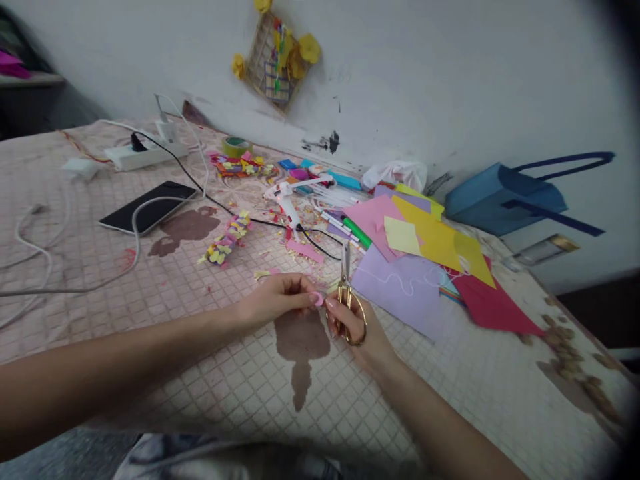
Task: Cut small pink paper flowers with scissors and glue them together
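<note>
From my remote seat, the left hand (286, 293) covers part of the pink paper piece (317, 299), and the right hand (361, 328) hides some of the gold-handled scissors (345, 283). The left edge crops a grey cable (100, 290), the top edge a yellow flower (263, 5); I can't make out the blurred clear container's (543, 251) contents.

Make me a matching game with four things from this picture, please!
Things:
1. scissors
2. bag
3. small pink piece
4. glue gun

Colours and places:
A. white
B. pinched by the left hand
C. held in the right hand
D. blue, over by the wall

Right pairs: 1-C, 2-D, 3-B, 4-A
</note>
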A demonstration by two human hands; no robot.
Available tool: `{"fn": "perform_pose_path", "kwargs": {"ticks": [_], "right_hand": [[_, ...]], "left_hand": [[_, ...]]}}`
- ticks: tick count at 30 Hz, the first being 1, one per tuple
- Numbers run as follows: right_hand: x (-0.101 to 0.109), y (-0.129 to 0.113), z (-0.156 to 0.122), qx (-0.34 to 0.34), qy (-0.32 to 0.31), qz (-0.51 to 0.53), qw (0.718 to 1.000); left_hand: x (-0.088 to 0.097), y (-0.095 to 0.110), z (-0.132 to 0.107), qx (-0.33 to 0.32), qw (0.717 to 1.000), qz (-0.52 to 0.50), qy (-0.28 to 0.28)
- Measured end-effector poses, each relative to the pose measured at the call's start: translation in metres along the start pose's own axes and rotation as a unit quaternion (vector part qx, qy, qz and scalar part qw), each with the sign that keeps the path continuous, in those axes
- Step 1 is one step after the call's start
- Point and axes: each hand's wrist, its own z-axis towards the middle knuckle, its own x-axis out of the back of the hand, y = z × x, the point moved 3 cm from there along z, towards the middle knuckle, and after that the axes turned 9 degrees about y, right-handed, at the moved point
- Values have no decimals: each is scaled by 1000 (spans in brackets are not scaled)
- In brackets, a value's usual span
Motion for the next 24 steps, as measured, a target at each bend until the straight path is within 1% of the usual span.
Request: {"fn": "perform_pose_path", "kwargs": {"ticks": [6, 10, 12, 14, 16, 20, 24], "right_hand": [[0, 5, 0, -2, -27, -15, 1000], [1, 4, 0, 7, -19, -19, 1000], [1, 3, 0, 14, -12, -19, 1000], [1, 1, -1, 12, -12, -17, 1000], [0, 1, -2, 5, -25, -21, 999], [-3, -1, -7, 13, -49, -62, 997], [-5, -1, -11, 45, -43, -141, 988]], "left_hand": [[-2, -2, 0, -2, 999, -5, -36], [-2, -4, 0, 23, 998, -6, -60], [-1, -4, 0, 38, 998, -18, -47], [1, -5, 1, 44, 998, -51, -12], [3, -6, 2, 42, 994, -94, 18], [6, -8, 4, 30, 984, -171, 34], [6, -7, 4, 25, 974, -219, 47]]}}
